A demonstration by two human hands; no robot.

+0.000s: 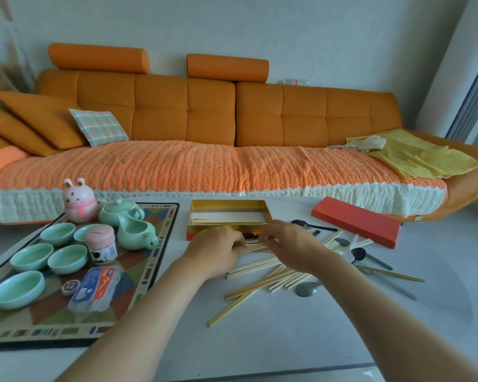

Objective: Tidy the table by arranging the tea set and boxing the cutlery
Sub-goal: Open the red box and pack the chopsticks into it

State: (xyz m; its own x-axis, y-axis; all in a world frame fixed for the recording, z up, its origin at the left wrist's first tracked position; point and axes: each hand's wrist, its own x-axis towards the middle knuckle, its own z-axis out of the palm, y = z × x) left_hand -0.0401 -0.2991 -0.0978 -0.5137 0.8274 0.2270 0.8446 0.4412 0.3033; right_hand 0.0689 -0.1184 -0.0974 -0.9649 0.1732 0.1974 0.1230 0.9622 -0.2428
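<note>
Both hands meet just in front of the open gold box [229, 206], on the near side of its red base. Left hand [218, 250] has its fingers curled, pinching one end of a small bundle of chopsticks [255, 246]. Right hand [290, 244] curls over the other end, fingertips on the same bundle. The bundle is level, parallel to the box's near wall. Can't tell whether it is touching the surface [260, 340].

Box interior: a few pale sticks lie along the floor, otherwise blurred. Red lid [356, 220] lies flat to the right of the box, well apart from it.

Loose chopsticks [271, 279] are scattered under and beyond the right forearm, crossing each other. One long one angles out toward the near edge. Cutlery is mixed in – a grey spoon [307, 288] touching the pile's near side, a dark spoon [359, 253] further right, another dark spoon [301, 223] near the box's right corner. A thin gold stick [392, 272] lies beside the dark spoon's handle.

Tea set sits on the patterned mat [149, 244] at left – green teapot [119, 212] at the back, pitcher [134, 234] just in front of it, five green cups [32, 256] grouped to the left. A pink jar [101, 244] stands among them, a rabbit figure [79, 201] at the mat's far corner, a plastic pack [94, 288] near the front.

Orange sofa [204, 111] behind.
</note>
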